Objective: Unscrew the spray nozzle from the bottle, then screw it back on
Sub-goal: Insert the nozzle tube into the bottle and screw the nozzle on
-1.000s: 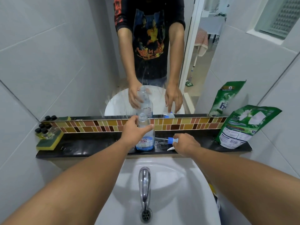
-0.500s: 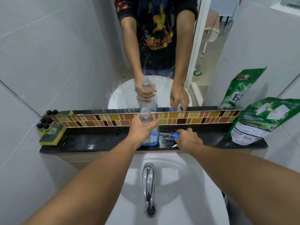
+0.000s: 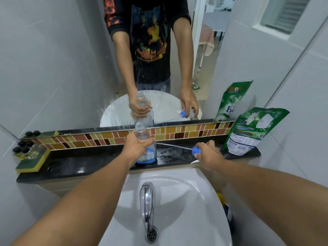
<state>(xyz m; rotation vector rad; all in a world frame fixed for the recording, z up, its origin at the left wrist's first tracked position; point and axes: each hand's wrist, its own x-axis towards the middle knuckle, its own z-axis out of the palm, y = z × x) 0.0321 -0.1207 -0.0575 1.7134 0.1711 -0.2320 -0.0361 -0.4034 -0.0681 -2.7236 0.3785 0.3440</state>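
Note:
A clear plastic bottle (image 3: 142, 132) with a blue label stands upright on the black shelf (image 3: 88, 166) behind the sink. Its neck is bare, with no nozzle on it. My left hand (image 3: 137, 145) is wrapped around the bottle's middle. My right hand (image 3: 208, 156) holds the spray nozzle (image 3: 196, 150), blue collar and white trigger, low over the shelf to the right of the bottle. The nozzle's thin dip tube (image 3: 173, 146) stretches left toward the bottle, fully outside it.
A green detergent pouch (image 3: 248, 132) leans at the shelf's right end. A yellow-green sponge (image 3: 33, 161) with small black-capped vials (image 3: 22, 147) sits at the left end. Water drops lie on the shelf. A white sink (image 3: 186, 201) with a chrome tap (image 3: 147, 201) is below, a mirror (image 3: 71, 68) behind.
My right hand has moved right along the shelf with the nozzle, drawing the dip tube away from the bottle. My left hand keeps its hold on the bottle.

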